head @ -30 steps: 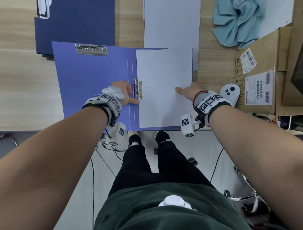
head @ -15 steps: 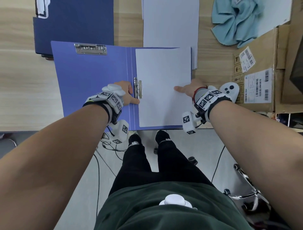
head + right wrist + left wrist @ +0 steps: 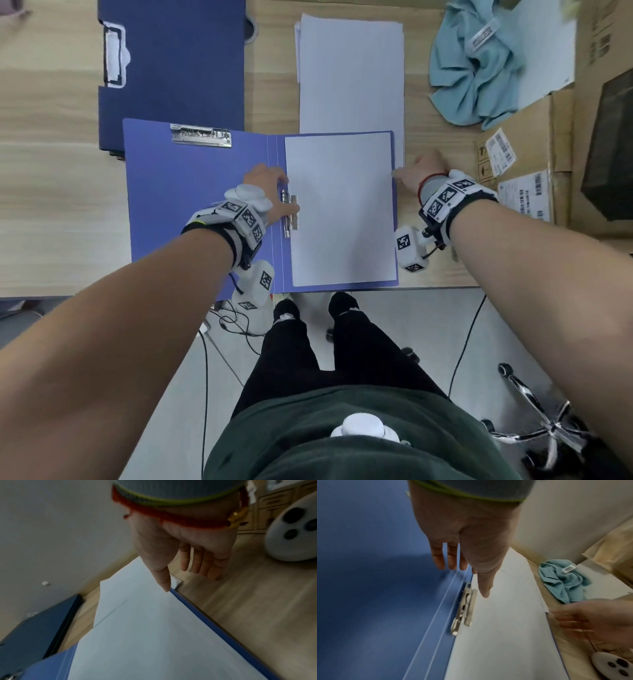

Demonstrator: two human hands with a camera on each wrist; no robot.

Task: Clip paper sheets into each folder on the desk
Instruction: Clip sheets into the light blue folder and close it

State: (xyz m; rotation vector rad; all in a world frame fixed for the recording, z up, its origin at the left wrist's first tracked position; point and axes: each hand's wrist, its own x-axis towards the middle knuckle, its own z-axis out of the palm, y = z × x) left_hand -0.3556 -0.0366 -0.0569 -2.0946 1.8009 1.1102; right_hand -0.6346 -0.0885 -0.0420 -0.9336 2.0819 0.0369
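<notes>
A light blue folder lies open near the desk's front edge. A white sheet lies squared on its right half, its left edge under the metal side clip. A second clip sits at the top of the left half. My left hand is over the spine with straight fingers, its thumb lying beside the side clip. My right hand is open at the folder's right edge; the thumb tip touches that edge and the fingers reach over the bare desk.
Dark blue folders are stacked at the back left. A pile of loose paper lies behind the open folder. A teal cloth and cardboard boxes fill the right side. A white device sits by my right wrist.
My right hand has slid rightward off the sheet to the folder's right edge. The left hand stays at the side clip.
</notes>
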